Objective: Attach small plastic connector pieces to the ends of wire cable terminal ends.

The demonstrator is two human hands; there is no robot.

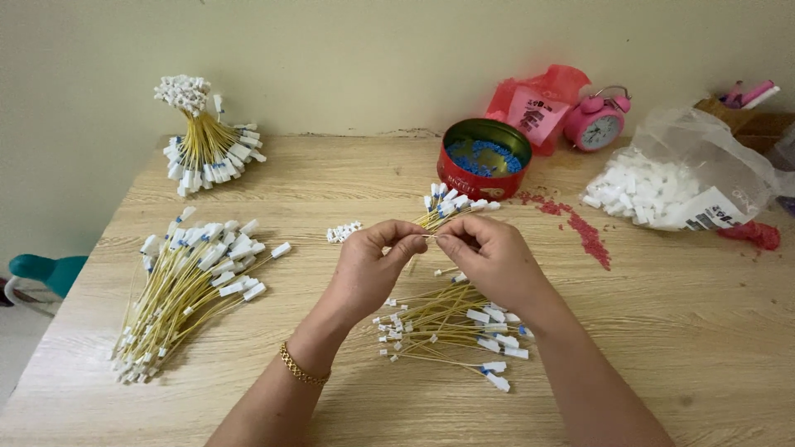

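Observation:
My left hand (pixel 370 269) and my right hand (pixel 490 257) meet above the middle of the wooden table (pixel 662 331). Together they pinch the near ends of a small bunch of yellow wires (pixel 451 209) with white and blue connectors, which fans out toward the red tin. Under my hands lies a loose heap of the same yellow wires (pixel 451 327). A short strip of small white connectors (pixel 343 233) rests just left of my left hand.
A big pile of finished wires (pixel 186 290) lies at the left, a tied upright bundle (pixel 203 136) at the back left. A red round tin with blue bits (pixel 484 157), red pellets spilled (pixel 580 228), a bag of white connectors (pixel 671 186), a pink alarm clock (pixel 598 122).

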